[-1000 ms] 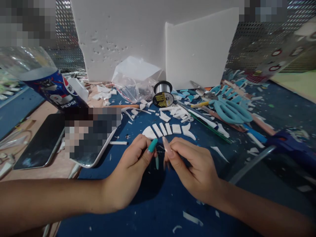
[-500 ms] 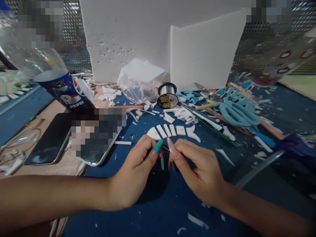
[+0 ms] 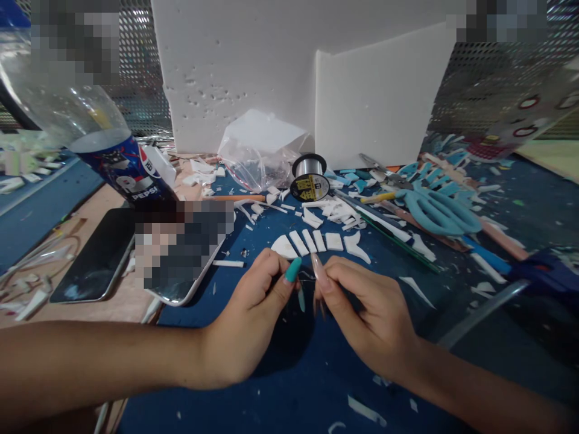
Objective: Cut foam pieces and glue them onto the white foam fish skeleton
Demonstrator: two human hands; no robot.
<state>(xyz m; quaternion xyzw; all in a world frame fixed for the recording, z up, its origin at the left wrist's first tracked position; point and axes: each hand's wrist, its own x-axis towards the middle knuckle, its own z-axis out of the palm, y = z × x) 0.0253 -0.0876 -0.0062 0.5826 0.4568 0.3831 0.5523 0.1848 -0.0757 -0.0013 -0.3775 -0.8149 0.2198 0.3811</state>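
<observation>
Both hands meet at the middle of the blue mat, thumbs pressed against bent fingers. My left hand point(image 3: 251, 313), with a teal thumbnail, is closed in a pinch. My right hand point(image 3: 368, 307), with long pale nails, pinches close beside it, a small gap between the fingertips. A faint thin strand seems to show in that gap, too fine to name. Just beyond the fingertips lies a row of white foam pieces: a rounded head piece point(image 3: 283, 246), several strips point(image 3: 298, 243) and a forked tail piece point(image 3: 357, 246). A spool of clear line point(image 3: 310, 176) stands behind them.
Left are two phones point(image 3: 94, 256) and a tilted Pepsi bottle point(image 3: 124, 166). Right lie blue-handled scissors point(image 3: 438, 208), long tools and a dark blue glue gun point(image 3: 543, 277). White foam boards point(image 3: 384, 102) stand at the back, with a plastic bag point(image 3: 262, 150) and scattered scraps before them.
The view has shifted slightly, so everything sits a little further right. Both hands keep their pinches, with only slight movement at the fingertips.
</observation>
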